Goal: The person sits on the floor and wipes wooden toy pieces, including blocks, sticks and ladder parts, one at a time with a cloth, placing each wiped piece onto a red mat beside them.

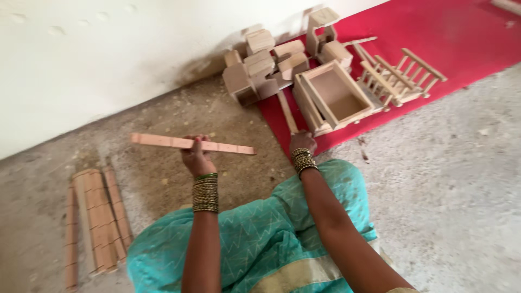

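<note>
At lower left lies a stack of notched pale wooden slats. Your left hand is closed around a long notched wooden strip at centre. Your right hand grips a plain wooden stick, beside the open wooden box on the red mat.

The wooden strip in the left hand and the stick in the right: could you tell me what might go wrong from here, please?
The left hand holds the long wooden strip near its middle, so either free end could swing and perhaps knock something. The right hand grips a stick lying beside the open wooden box; lifting it might nudge the box or the stacked wooden pieces. Both are raw wood, so splinters seem possible.
</note>
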Motion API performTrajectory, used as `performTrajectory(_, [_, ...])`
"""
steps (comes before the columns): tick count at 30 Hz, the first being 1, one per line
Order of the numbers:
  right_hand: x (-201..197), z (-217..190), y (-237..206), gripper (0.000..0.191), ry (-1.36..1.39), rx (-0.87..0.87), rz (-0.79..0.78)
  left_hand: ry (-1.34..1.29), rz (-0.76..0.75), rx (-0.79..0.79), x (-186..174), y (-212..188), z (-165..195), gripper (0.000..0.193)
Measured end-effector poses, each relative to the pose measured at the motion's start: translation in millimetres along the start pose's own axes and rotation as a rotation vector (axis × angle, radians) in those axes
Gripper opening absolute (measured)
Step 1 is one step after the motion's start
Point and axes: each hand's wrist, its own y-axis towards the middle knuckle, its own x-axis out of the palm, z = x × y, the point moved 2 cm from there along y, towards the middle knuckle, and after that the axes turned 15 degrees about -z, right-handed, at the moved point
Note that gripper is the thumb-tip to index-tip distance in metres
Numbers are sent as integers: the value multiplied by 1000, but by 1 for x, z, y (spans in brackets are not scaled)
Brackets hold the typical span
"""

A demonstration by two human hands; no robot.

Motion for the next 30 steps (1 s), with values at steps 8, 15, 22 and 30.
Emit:
performTrajectory(8, [-1,10,4,27,122,-110,-57,117,-70,9,-4,-10,-12,28])
performTrajectory(15, [-76,45,-16,26,263,-98,174,144,-145,9,0,-9,-31,28])
performTrajectory(22, [-124,44,-53,27,299,-506,843,420,-348,-48,32,-24,-47,15])
performTrajectory(30, [-138,-30,-113,32,327,-1110,622,588,-556,-335,65,-51,-81,32])
